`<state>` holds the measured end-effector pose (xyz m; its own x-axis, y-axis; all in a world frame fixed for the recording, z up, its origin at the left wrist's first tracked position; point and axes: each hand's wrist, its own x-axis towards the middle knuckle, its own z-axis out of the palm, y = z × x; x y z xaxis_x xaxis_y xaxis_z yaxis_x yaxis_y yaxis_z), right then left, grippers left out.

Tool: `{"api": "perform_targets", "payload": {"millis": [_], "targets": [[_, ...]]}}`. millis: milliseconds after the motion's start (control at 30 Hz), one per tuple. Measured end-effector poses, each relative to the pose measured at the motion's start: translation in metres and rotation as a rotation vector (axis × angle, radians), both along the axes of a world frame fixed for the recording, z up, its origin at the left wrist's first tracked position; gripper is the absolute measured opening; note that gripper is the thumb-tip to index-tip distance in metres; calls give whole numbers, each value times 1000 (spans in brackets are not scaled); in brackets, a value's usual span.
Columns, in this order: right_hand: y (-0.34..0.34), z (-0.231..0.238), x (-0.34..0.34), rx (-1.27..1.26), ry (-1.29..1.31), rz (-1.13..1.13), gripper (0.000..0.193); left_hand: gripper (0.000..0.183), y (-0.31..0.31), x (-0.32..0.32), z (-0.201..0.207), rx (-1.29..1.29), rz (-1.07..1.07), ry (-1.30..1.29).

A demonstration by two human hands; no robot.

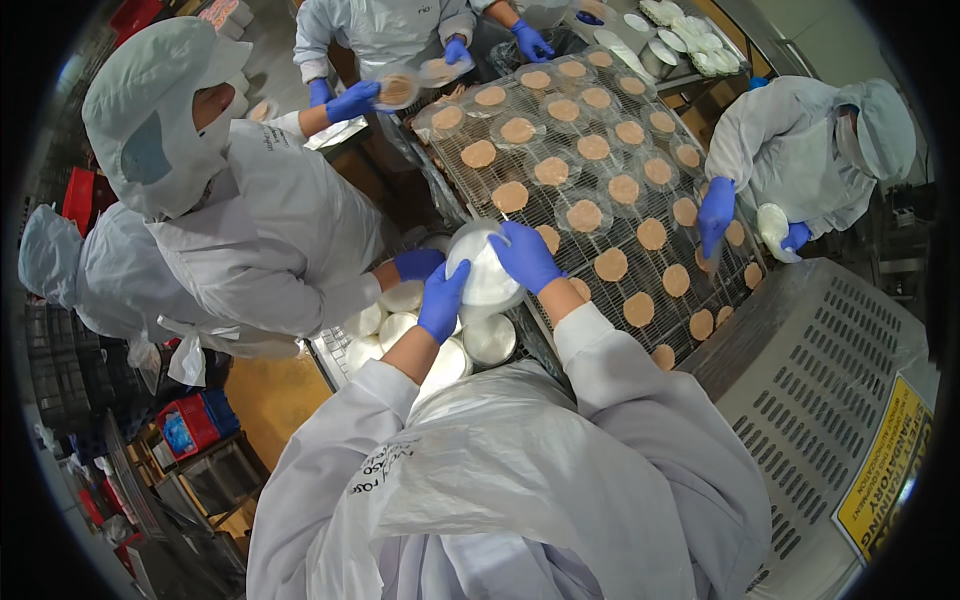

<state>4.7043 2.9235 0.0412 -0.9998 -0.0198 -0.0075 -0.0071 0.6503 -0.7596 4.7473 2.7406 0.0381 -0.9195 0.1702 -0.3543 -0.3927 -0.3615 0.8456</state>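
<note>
Both my hands wear blue gloves and hold a round white disc [480, 275] with a translucent rim. It may be a stack of thin sheets, but I cannot tell. My left hand [443, 302] grips its lower left edge, fingers closed. On the upper right side, my right hand [526, 257] is closed on the same disc. Just below lie several white round stacks [490, 340] on a side surface. To the right runs a wire mesh belt [600, 240] carrying rows of flat tan patties [611, 264]; some patties lie on clear round films.
A co-worker in white [270, 220] stands close on the left, a gloved hand near the white stacks. Across the belt, another person [790, 150] reaches over it. Others work at the far end. A slotted metal guard [800, 430] borders the lower right.
</note>
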Motion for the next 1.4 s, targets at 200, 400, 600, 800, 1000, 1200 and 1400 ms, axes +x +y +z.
{"api": "perform_targets", "payload": {"millis": [200,400,600,800,1000,1200,1400], "targets": [[113,-8,-8,-321,34,-191,17,39,-25,16,-35,-161,1,4],[237,-6,-4,520,415,-650,30,40,-40,27,-41,-87,5,-12],[194,-36,-1,118,-288,-348,50,38,-34,21,-50,-57,-2,2],[32,2,36,-151,96,-27,43,36,-38,21,-49,-21,6,29],[-19,0,51,158,42,55,29,37,-38,39,-31,-20,-57,10],[82,29,73,246,-170,-236,23,38,-52,65,-43,-66,-63,0],[151,15,107,429,366,-634,26,38,-61,83,-59,-64,-117,-31]]}}
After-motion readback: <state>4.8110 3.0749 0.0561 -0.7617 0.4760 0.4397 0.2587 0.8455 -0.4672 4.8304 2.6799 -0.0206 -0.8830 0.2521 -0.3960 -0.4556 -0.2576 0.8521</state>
